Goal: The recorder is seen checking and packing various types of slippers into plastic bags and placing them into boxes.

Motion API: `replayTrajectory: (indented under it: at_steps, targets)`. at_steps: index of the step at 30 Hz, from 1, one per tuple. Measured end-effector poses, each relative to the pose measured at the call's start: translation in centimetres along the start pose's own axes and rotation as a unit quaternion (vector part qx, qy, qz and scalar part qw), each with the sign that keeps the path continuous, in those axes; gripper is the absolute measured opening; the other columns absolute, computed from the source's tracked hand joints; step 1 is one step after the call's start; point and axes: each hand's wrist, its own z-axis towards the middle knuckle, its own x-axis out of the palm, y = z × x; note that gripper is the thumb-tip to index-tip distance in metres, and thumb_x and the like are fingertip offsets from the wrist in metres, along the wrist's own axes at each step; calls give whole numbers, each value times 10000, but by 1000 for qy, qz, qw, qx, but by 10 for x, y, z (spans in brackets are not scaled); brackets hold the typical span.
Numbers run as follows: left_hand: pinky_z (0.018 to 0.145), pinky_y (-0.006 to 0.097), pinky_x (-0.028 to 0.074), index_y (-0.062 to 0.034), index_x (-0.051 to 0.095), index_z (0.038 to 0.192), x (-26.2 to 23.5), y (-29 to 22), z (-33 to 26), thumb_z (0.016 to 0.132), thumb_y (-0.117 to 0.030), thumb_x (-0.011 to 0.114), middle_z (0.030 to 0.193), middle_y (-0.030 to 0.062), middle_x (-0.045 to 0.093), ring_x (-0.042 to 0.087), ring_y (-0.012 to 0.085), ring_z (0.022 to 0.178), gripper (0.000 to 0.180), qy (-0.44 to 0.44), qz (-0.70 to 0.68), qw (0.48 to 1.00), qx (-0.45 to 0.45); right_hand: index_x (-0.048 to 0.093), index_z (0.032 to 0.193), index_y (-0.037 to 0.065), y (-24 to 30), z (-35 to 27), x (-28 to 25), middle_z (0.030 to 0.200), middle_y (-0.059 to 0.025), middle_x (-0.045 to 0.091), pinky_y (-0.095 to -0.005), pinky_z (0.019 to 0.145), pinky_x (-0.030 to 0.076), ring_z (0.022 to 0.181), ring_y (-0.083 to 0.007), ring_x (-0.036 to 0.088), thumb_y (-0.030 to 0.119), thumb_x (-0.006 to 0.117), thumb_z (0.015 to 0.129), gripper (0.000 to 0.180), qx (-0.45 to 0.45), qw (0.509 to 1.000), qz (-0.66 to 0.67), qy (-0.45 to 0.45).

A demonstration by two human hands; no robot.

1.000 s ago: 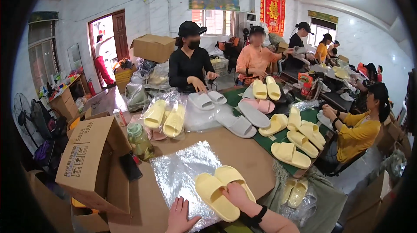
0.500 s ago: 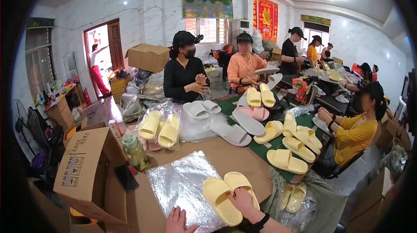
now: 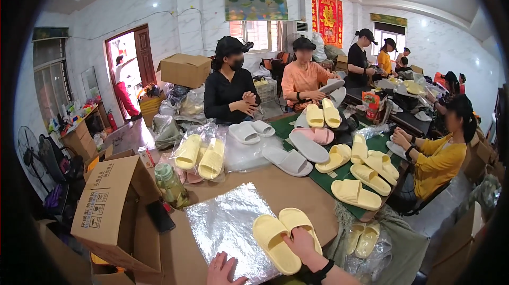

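One head-worn fisheye view looks forward and down over a long table (image 3: pixel 275 189) from above the person's own hands, which enter at the lower edge: left hand (image 3: pixel 225 270), right hand (image 3: pixel 301 242). Close in are the things at the hands; beyond them, co-workers and far walls curve toward the dark rim.
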Motion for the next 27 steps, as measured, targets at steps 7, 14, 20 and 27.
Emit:
replayTrajectory:
  at_steps: [7, 14, 20, 27]
  targets:
    - [1124, 603, 310, -102, 637, 1225, -1, 1, 0, 745, -357, 769, 1386, 178, 533, 441, 402, 1345, 559, -35, -36, 998, 43, 608, 910, 4, 3, 1, -4, 926, -207, 627, -485, 748, 530, 885, -376, 629, 435, 633, 914, 433, 5, 1000, 6, 2]
    - [1124, 596, 319, -99, 658, 1189, 1, 1, -2, 772, -347, 749, 1375, 175, 547, 456, 396, 1335, 494, -42, -41, 998, 33, 607, 896, 7, 3, 1, -1, 926, -203, 619, -482, 746, 527, 877, -374, 625, 432, 647, 906, 428, 16, 1000, 10, 9]
    - [1127, 577, 326, -91, 660, 1186, 0, -2, 1, 789, -349, 737, 1353, 182, 564, 464, 404, 1324, 480, -42, -55, 997, 20, 605, 896, 9, 1, 1, -1, 924, -198, 617, -482, 722, 523, 870, -375, 623, 420, 668, 893, 416, 6, 1000, 4, -6]
    - [1121, 572, 338, -88, 658, 1192, 1, -1, 0, 799, -356, 730, 1363, 186, 560, 471, 407, 1317, 481, -46, -56, 997, 28, 606, 900, 9, 2, 0, -3, 921, -200, 617, -486, 722, 521, 858, -379, 621, 414, 670, 891, 410, 4, 1000, 19, -4]
